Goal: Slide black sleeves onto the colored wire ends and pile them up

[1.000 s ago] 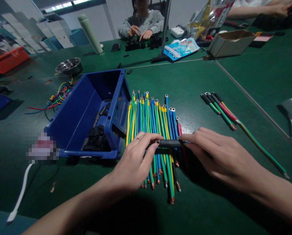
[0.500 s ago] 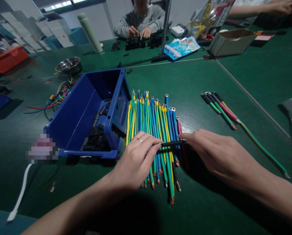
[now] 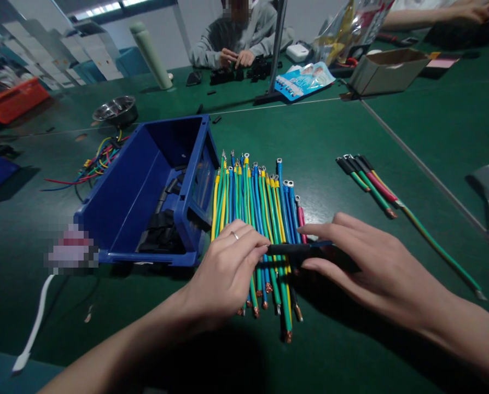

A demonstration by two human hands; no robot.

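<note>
My left hand (image 3: 230,268) pinches the end of a short cable fitted with a black heat-shrink tube (image 3: 287,249), held level above a row of cut cables. A dark blue stretch shows at the tube's right end. My right hand (image 3: 363,262) is around that end with thumb and fingers apart; whether it touches the cable I cannot tell. Beneath lie several green-yellow, blue and red cables (image 3: 265,208) side by side, with metal ring lugs at their far ends and bare copper at many near ends.
Left of the cables stands a blue bin (image 3: 121,191) holding black tube pieces (image 3: 160,230). At right lie several cables with black sleeves (image 3: 367,178). Behind are a metal bowl (image 3: 115,111), a green bottle (image 3: 152,57), a cardboard box (image 3: 386,74) and a person's hands (image 3: 236,57).
My right thumb and fingers have parted from their pinch on the tube's right end. The tube has shifted slightly nearer me, and a blue stretch now shows at its right end.
</note>
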